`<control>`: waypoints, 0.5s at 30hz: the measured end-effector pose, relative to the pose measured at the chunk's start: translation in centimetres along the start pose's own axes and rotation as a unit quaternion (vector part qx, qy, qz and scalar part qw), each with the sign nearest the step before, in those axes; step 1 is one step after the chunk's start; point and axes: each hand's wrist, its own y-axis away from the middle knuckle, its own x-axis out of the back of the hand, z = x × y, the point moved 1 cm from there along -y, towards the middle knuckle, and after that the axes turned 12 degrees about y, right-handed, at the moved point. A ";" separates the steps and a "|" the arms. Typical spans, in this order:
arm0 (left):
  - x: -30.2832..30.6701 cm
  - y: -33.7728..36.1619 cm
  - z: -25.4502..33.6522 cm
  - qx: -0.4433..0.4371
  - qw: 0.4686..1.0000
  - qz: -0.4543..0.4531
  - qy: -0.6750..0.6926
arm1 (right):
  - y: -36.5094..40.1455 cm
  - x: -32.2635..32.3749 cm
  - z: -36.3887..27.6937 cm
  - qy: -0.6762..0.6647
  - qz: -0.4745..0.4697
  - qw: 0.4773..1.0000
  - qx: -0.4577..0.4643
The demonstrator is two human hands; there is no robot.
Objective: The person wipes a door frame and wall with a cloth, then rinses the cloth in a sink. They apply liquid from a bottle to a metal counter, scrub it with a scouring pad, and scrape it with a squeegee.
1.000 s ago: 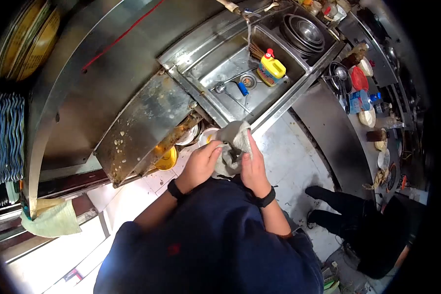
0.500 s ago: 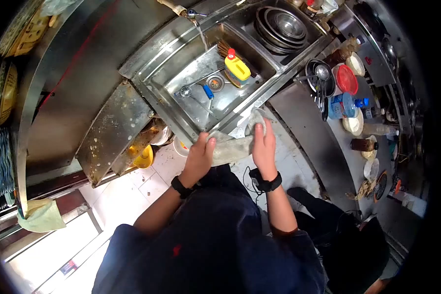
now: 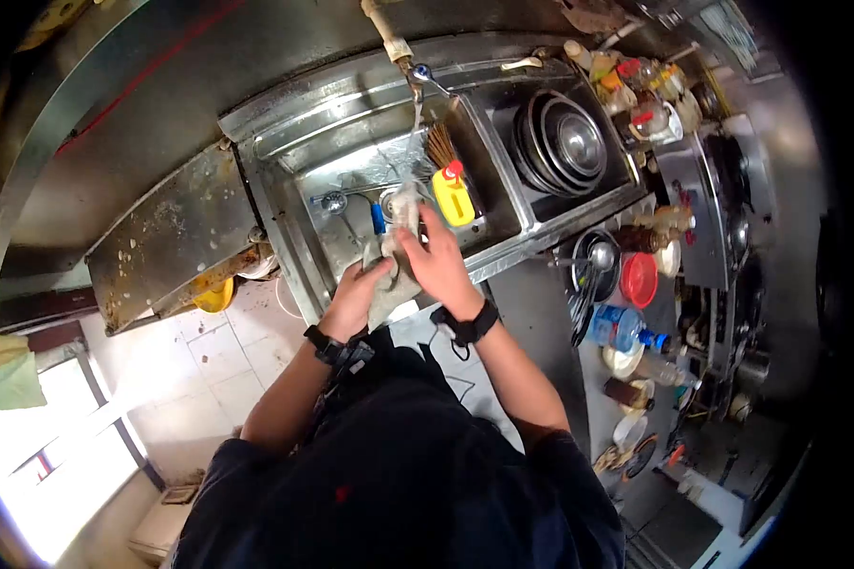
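Shifted inward over the near rim of the sink [image 3: 280,228]: one cloth [image 3: 399,280], bunched, long axis pointing away from me, which I hold between my left hand [image 3: 353,296] and right hand [image 3: 440,267], the latter nearer the yellow bottle [image 3: 454,198].

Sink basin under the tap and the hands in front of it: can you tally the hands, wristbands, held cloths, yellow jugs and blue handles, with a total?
Hands, left hand and right hand: 2
Wristbands, left wristband and right wristband: 2
Held cloth: 1
Yellow jug: 1
Blue handle: 1
Total: 7
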 end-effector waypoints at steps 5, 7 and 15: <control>-1.3 -5.0 -0.3 -0.060 0.998 -0.004 -0.024 | -9.3 0.7 4.7 0.061 -0.026 0.996 0.064; -2.6 -6.1 0.9 -0.062 0.998 0.017 0.011 | -13.5 0.1 7.2 0.031 -0.012 0.996 0.079; 2.5 -19.8 1.4 -0.257 0.941 -0.030 -0.219 | -21.1 -0.1 10.6 -0.159 -0.160 0.974 0.020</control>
